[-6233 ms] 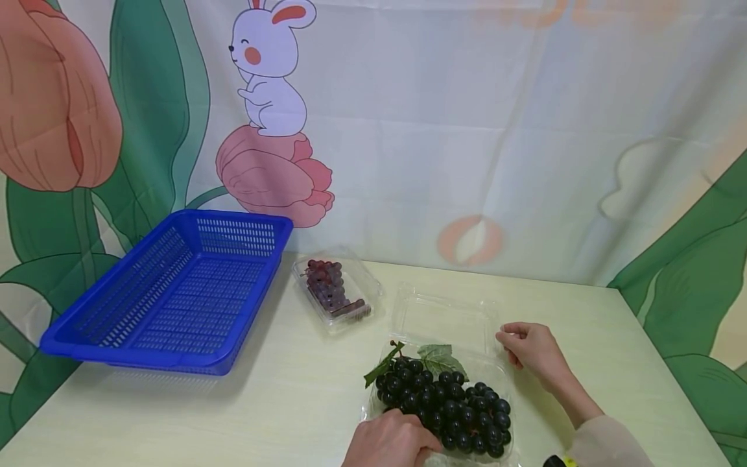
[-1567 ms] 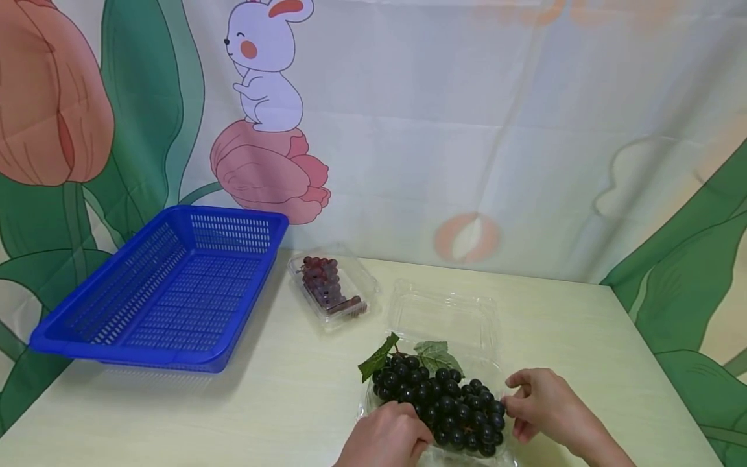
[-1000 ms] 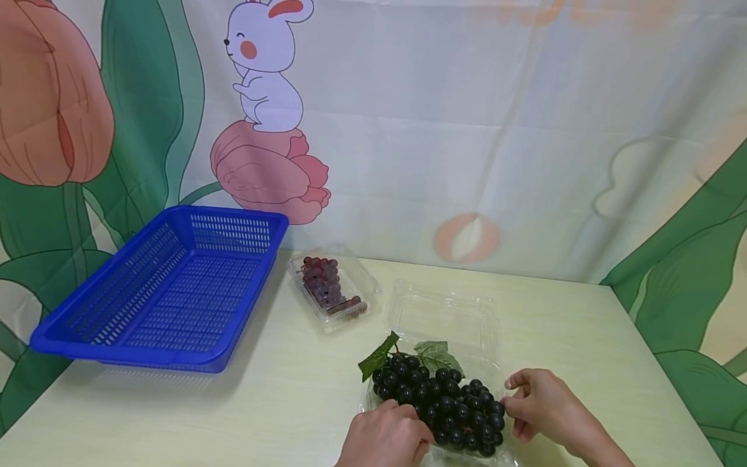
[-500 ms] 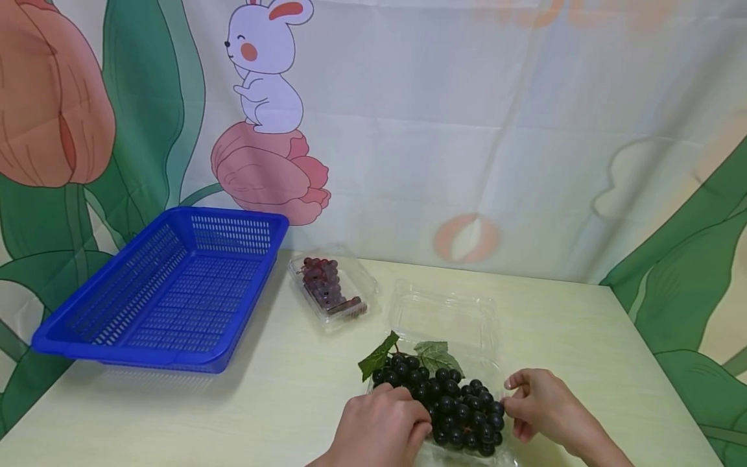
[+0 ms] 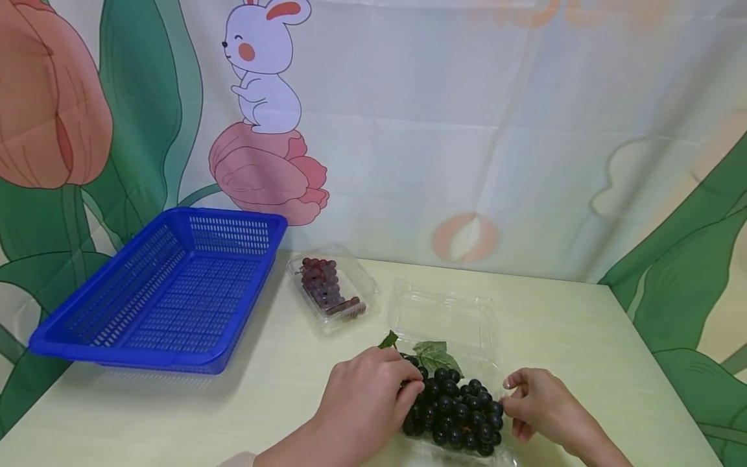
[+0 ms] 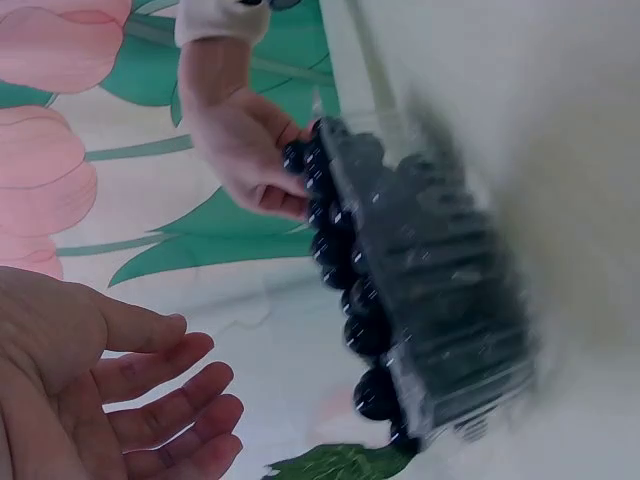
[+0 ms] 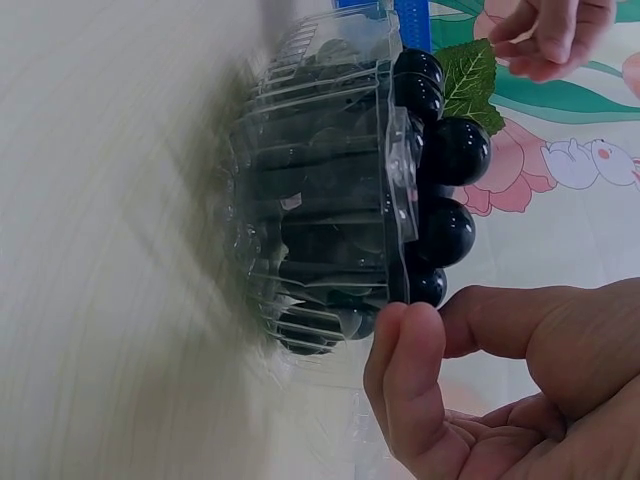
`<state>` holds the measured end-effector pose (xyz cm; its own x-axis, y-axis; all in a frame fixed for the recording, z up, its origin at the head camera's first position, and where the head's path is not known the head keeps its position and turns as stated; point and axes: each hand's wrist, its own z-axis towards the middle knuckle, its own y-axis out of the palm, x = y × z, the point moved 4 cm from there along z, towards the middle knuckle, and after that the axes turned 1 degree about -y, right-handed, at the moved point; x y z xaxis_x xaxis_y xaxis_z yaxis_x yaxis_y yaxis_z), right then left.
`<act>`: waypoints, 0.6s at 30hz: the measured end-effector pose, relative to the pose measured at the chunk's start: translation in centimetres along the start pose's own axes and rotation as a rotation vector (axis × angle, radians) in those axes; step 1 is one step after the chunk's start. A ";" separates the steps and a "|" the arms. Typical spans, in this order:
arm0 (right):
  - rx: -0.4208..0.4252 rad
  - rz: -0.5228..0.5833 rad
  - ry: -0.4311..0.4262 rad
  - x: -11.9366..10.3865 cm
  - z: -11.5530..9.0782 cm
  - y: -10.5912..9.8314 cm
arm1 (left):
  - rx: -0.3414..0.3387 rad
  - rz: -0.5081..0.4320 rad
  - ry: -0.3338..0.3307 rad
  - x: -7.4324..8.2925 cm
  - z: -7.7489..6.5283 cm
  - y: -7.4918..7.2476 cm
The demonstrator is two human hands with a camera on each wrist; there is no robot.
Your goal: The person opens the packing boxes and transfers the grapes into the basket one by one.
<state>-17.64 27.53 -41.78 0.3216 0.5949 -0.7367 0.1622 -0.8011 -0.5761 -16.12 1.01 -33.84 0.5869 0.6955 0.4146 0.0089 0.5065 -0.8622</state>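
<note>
The black grapes (image 5: 458,410) lie in the clear box (image 7: 325,195) on the worktop (image 5: 280,395). Above the box's left side hangs the left hand (image 5: 370,392), fingers relaxed, slightly spread; the right hand (image 5: 539,405) pinches the box by its right edge.

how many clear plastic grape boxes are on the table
2: the black-grape box, between the left hand and right hand; the red-grape box, farther back, beside the blue basket. No others show.

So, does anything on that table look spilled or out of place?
Nothing looks spilled. The only slightly odd bit: black grapes bulge above the rim of their open clear container, as if overfilled, and a green leaf sticks up too.
</note>
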 end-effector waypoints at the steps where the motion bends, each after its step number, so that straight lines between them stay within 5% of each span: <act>1: 0.000 0.000 -0.001 0.0 0.0 0.0 | 0.022 0.002 0.003 0.1 0.1 -0.4; 12: 0.000 -0.005 -0.005 0.0 -0.1 0.0 | 0.151 0.030 -0.049 -0.7 1.6 -3.3; 18: -0.011 -0.001 0.011 0.0 0.0 0.0 | 0.150 0.038 -0.105 -2.1 2.7 -3.8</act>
<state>-17.62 27.53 -41.75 0.3320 0.5952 -0.7318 0.1725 -0.8010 -0.5732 -19.55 -0.98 -30.65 0.4962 0.7614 0.4172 -0.1374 0.5434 -0.8282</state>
